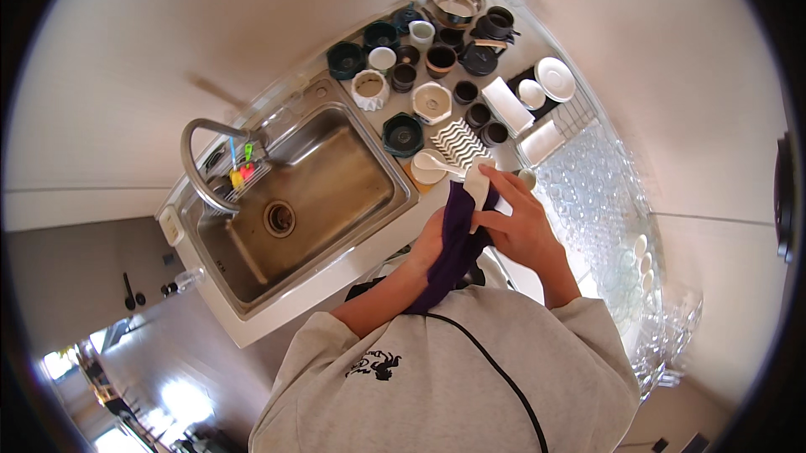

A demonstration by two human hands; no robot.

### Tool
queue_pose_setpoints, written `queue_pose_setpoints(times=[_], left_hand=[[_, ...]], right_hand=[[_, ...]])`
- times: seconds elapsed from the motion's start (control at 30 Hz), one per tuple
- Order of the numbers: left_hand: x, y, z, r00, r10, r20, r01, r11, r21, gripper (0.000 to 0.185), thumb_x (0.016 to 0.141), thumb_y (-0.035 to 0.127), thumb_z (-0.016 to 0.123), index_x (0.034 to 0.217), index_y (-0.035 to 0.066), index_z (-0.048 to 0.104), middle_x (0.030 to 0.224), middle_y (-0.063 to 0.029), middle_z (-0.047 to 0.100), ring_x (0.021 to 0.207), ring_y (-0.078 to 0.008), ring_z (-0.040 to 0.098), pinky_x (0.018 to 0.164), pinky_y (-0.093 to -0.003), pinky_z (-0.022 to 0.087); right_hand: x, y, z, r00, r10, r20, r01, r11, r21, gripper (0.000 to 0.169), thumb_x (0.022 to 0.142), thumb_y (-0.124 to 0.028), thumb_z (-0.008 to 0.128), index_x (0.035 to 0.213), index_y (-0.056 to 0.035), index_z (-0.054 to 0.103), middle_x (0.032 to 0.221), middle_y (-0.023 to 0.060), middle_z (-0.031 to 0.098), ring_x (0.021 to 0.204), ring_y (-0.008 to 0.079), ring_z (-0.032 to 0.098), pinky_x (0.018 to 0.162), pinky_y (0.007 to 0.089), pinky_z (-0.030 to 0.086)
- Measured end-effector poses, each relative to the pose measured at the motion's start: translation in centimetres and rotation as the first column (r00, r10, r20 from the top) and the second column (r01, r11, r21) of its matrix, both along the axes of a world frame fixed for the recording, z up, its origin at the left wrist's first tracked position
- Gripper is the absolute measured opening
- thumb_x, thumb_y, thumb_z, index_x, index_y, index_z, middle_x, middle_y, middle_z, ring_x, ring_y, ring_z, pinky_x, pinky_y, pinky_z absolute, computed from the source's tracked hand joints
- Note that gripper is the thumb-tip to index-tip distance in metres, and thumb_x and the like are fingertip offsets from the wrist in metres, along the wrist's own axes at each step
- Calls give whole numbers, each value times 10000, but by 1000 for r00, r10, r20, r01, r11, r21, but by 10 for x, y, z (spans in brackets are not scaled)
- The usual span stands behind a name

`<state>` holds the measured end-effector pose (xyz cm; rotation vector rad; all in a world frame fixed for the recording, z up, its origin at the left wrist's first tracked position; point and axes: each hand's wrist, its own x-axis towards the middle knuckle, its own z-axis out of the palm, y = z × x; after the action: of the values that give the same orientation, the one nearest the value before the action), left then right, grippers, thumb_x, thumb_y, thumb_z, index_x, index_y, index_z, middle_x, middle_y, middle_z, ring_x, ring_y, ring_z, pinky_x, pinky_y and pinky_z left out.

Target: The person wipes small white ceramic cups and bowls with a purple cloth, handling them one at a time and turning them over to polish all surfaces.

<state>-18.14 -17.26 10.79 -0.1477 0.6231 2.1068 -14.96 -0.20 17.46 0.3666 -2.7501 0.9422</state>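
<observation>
My left hand [429, 245] is closed around a dark purple cloth [456, 232], which hangs down toward my sweatshirt. Against the cloth, the fingers and thumb of my right hand [521, 226] grip a white piece [478, 185] that looks like a ceramic soup spoon. Its lower end is partly hidden by fingers and cloth. Just beyond my hands, a second white soup spoon [431, 161] rests on a small round white dish [427, 174]. Beside that lies a row of white zigzag-shaped pieces [463, 143].
A steel sink [327, 195] with a curved faucet [189, 144] lies to the left. Dark bowls [403, 134], cups [441, 59] and a black teapot [480, 59] crowd the counter ahead. White plates [555, 79] stand at the right, near many clear glasses [585, 182].
</observation>
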Motion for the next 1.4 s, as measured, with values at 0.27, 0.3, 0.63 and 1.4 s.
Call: queue_pose_setpoints(times=[0.27, 0.3, 0.63, 1.4], left_hand=[[17, -8, 8, 934, -221, 281, 249, 966, -69, 252, 999, 269, 549, 1110, 52, 611, 941, -25, 645, 795, -106, 654, 641, -237, 532], [19, -9, 5, 940, -218, 262, 246, 966, -77, 245, 999, 258, 546, 1109, 50, 611, 944, -28, 649, 799, -111, 659, 648, -244, 539], [36, 7, 0, 867, -494, 62, 497, 851, -171, 168, 960, 166, 603, 1052, 26, 618, 857, -5, 648, 674, -105, 653, 574, -254, 548], [337, 83, -13, -4, -986, -168, 998, 6, -56, 303, 972, 209, 564, 1206, 19, 588, 1016, -59, 660, 828, -134, 672, 698, -301, 584]], right_hand=[[52, -29, -18, 994, -92, 58, 108, 890, -442, 553, 635, -8, 655, 1177, -101, 596, 1306, 212, 572, 1047, 354, 600, 946, 435, 475], [55, -35, -19, 993, -110, 39, 112, 809, -577, 633, 637, -16, 652, 1258, -87, 550, 1297, 207, 578, 1041, 357, 594, 938, 433, 475], [115, -40, -9, 889, -373, 268, 448, 831, -331, 1071, 563, -172, 908, 1467, -12, 356, 1421, 188, 456, 1269, 332, 466, 947, 381, 455], [480, -116, -15, 38, -999, 4, 935, 34, -354, 1130, 502, -244, 931, 1433, -52, 322, 1395, 177, 412, 1263, 352, 428, 978, 434, 454]])
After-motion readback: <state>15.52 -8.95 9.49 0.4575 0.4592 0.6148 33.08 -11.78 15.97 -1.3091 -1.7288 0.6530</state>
